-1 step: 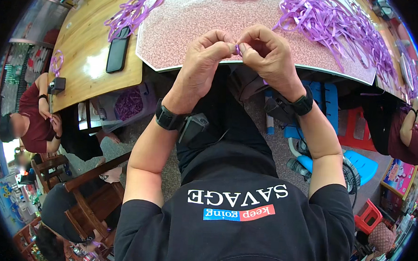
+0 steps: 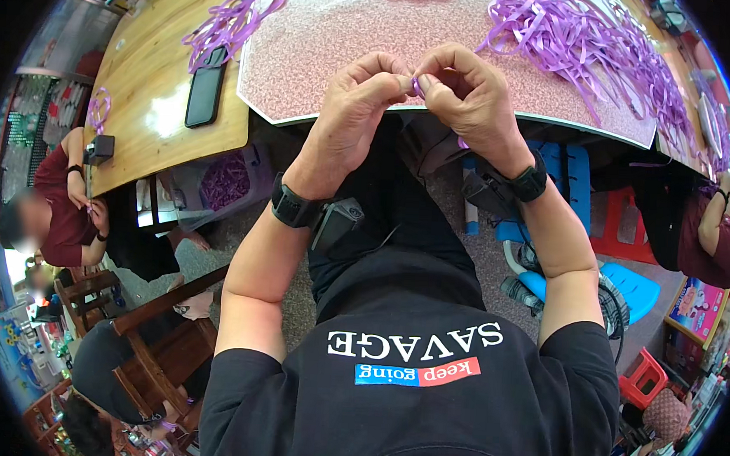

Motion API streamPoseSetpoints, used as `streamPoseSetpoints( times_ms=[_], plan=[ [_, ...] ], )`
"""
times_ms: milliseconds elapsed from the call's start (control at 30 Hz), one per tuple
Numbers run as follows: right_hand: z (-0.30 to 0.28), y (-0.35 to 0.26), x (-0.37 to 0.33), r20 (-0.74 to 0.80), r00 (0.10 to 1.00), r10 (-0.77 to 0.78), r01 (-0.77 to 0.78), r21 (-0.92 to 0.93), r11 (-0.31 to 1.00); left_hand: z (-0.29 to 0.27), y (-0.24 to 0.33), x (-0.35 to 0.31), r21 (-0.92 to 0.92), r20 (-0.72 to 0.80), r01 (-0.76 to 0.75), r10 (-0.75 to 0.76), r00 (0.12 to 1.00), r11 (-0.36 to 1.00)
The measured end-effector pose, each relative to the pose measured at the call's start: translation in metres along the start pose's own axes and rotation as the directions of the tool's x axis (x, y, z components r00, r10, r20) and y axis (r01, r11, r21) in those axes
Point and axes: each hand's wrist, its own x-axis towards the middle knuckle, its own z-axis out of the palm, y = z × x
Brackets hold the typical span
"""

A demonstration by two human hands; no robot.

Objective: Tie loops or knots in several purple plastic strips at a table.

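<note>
Above the near edge of the pink speckled tabletop (image 2: pixel 351 29), my two hands meet fingertip to fingertip. Between them is a narrow purple ribbon (image 2: pixel 418 86), bent into a small loop or knot too tiny to make out fully. My left hand (image 2: pixel 353 103) pinches it with thumb and index finger. My right hand (image 2: pixel 469 97) also pinches it, its other fingers curled inward. A bit of purple shows below the right palm, probably the ribbon's tail. Both wrists wear black straps with small devices.
A heap of purple ribbons (image 2: pixel 568 45) covers the table's right side. Another bunch (image 2: pixel 236 19) lies left, by a black phone (image 2: pixel 205 92) on the wooden table (image 2: pixel 155 60). Under it stands a clear bin (image 2: pixel 256 177) of ribbons. Co-workers sit left (image 2: pixel 64 220) and right (image 2: pixel 711 234).
</note>
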Motion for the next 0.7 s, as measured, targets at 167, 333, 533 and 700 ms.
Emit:
streamPoseSetpoints(
  times_ms=[167, 333, 533, 700],
  plan=[
    [-0.003, -0.005, -0.003, -0.047, 0.974, 0.223, -0.212, 0.173, 0.962, 0.007, 0.004, -0.009, 0.155, -0.002, -0.091, 0.093, 0.996, 0.984],
    [0.0, -0.007, -0.004, -0.056, 0.983, 0.174, -0.162, 0.174, 0.971, 0.011, 0.004, -0.013, 0.414, 0.0, -0.138, 0.152, 0.988, 0.9],
    [-0.004, -0.008, -0.009, -0.077, 0.97, 0.229, -0.216, 0.141, 0.966, 0.009, 0.005, -0.015, 0.39, -0.002, -0.15, 0.163, 0.987, 0.908],
    [-0.003, 0.0, -0.008, -0.08, 0.993, 0.088, -0.079, 0.114, 0.99, 0.013, 0.006, -0.017, 0.372, 0.009, -0.154, 0.162, 0.987, 0.915]
  ],
)
